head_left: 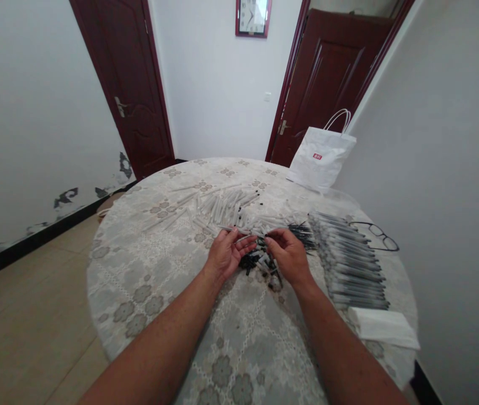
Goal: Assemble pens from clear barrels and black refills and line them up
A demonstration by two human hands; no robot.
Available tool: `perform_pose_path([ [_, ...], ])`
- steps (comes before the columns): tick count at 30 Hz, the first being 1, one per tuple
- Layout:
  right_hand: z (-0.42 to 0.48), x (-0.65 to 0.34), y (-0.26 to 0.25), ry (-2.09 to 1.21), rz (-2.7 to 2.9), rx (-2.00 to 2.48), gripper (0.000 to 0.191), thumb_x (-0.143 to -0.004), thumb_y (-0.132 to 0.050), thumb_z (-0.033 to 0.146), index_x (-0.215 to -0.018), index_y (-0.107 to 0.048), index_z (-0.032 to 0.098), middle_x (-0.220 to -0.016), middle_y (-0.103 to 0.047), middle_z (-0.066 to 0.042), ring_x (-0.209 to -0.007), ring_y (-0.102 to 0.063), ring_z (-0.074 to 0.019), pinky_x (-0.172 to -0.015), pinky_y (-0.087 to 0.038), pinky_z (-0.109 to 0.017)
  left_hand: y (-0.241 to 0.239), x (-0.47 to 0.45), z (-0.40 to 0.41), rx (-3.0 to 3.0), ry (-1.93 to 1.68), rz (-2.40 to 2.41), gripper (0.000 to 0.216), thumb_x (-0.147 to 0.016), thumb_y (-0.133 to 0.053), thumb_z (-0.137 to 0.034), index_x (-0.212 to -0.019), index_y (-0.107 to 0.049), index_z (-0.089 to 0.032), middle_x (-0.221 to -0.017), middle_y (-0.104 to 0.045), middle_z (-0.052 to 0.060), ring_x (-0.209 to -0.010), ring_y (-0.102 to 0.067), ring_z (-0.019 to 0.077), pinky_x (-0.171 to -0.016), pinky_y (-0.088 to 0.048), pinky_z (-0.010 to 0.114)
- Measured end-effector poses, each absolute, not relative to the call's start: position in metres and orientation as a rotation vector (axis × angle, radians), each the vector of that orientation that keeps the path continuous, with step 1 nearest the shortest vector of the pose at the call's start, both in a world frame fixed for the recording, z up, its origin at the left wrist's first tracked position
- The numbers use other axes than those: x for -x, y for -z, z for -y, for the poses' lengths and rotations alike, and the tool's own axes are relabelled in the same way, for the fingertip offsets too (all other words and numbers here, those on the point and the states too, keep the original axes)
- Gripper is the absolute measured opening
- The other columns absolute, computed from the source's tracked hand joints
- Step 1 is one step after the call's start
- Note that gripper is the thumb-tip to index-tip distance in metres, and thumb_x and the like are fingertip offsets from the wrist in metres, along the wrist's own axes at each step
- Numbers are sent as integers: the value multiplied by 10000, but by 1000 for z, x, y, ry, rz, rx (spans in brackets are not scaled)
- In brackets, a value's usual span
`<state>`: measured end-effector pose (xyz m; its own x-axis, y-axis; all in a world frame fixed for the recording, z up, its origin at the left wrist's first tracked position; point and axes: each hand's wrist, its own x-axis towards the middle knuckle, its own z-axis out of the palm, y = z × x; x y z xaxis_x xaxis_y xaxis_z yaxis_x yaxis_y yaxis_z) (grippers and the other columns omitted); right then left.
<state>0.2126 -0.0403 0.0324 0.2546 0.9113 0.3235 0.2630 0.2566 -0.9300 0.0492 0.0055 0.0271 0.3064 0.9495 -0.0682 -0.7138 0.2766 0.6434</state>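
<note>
- Slim pale tube [246,233]: roughly level, held between left fingers [245,243] and right fingers [275,243].
- Small black pieces [246,262]: loosely heaped just below.
- Translucent tubes [220,207]: loose pile beyond, pointing various ways.

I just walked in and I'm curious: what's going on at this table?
A person's left hand and right hand are close together above a pile of small parts, handling something slim, too small to make out. Loose pale tubes lie beyond; to the right, pens are stacked beside eyeglasses.
</note>
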Motion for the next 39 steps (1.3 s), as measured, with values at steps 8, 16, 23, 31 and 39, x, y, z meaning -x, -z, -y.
perform_pose_path([
  [8,40,-207,-28,-706,1279,1260,225,-815,-668,363,-966,-664,195,-833,-707,-23,-678,-634,-161,-597,-500,-264,-24,-51,-5,-643,-1169,-452,269,-836,-713,-275,-933,-475,-198,-920,-725,55,-876,-745,248,-818,-588,420],
  [16,38,-208,-25,-678,1277,1275,234,-817,-663,375,-962,-671,191,-864,-721,-33,-706,-649,-167,-612,-505,-266,-23,-53,-5,-686,-1170,-459,299,-825,-723,-286,-949,-461,-211,-932,-732,58,-856,-745,235,-827,-578,422],
  [23,39,-207,-25,-614,1333,1290,210,-832,-642,374,-947,-668,200,-864,-723,-31,-742,-656,-177,-675,-515,-283,-25,-54,-3,-697,-1184,-468,319,-816,-728,-296,-960,-455,-218,-947,-729,56,-839,-744,222,-824,-574,414],
  [31,41,-208,-26,-488,1393,1322,204,-852,-640,377,-951,-678,203,-874,-724,-26,-768,-649,-175,-726,-499,-288,-26,-55,-1,-746,-1189,-493,331,-811,-734,-317,-964,-455,-226,-966,-729,43,-837,-742,214,-837,-565,412],
  [39,41,-208,-26,-473,1386,1337,224,-851,-632,379,-976,-679,199,-853,-718,-24,-733,-639,-173,-701,-497,-288,-24,-54,-3,-763,-1196,-521,350,-785,-767,-315,-969,-488,-211,-947,-742,71,-850,-741,220,-837,-568,401],
])
